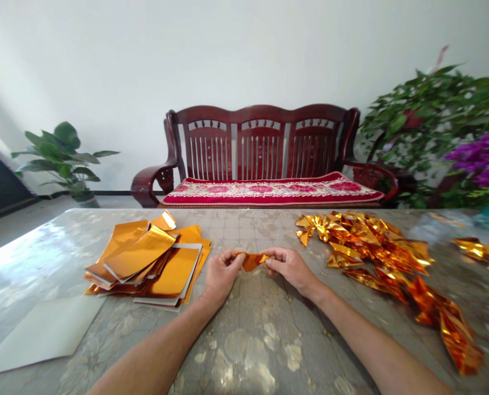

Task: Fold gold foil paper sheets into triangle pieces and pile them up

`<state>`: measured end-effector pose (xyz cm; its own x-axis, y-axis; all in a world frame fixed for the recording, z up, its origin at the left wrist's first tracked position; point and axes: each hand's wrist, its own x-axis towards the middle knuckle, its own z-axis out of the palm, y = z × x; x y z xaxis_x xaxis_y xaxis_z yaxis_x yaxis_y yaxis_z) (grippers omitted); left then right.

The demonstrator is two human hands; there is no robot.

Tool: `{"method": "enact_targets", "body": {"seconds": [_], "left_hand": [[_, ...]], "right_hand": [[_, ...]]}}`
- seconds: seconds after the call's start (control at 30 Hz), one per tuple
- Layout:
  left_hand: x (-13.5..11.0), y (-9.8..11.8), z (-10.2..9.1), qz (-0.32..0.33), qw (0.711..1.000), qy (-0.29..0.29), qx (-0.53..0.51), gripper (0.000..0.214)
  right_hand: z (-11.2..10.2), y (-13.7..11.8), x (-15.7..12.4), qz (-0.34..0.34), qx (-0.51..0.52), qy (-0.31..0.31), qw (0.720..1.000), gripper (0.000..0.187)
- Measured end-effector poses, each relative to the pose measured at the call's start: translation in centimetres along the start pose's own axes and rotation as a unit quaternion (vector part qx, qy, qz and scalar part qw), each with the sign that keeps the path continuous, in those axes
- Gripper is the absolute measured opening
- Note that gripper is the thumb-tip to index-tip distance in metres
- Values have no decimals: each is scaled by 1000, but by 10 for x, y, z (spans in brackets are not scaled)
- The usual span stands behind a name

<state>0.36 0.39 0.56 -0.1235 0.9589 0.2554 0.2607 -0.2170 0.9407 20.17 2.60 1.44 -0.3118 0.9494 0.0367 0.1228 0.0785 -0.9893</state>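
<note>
Pinching a gold foil strip (250,261), gripped in left hand (223,273) and right hand (289,267), between stacked sheets (146,262) and crumpled foil (363,238)!

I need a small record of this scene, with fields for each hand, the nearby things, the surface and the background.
left hand: left hand pinches one end of a small folded gold foil piece
right hand: right hand pinches its other end
nearby, left: stack of flat gold foil sheets
nearby, right: heap of crumpled gold foil
surface: marble-patterned table
background: dark wooden bench with red cushion
</note>
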Motion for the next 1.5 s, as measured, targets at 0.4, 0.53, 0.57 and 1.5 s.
{"method": "enact_targets", "body": {"seconds": [0.4,0.53,0.57,1.5], "left_hand": [[0,-3,0,4,1000,-14,8,23],[0,-5,1,1,1000,-21,1,23],[0,-6,1,1,1000,-22,0,23],[1,-7,3,-3,999,-27,24,27]], "right_hand": [[-1,2,0,-1,-11,-13,1000,27],[0,3,1,-2,-25,-13,1000,24],[0,3,1,-2,-28,-14,1000,24],[-3,8,0,-102,-201,27,974,14]]}}
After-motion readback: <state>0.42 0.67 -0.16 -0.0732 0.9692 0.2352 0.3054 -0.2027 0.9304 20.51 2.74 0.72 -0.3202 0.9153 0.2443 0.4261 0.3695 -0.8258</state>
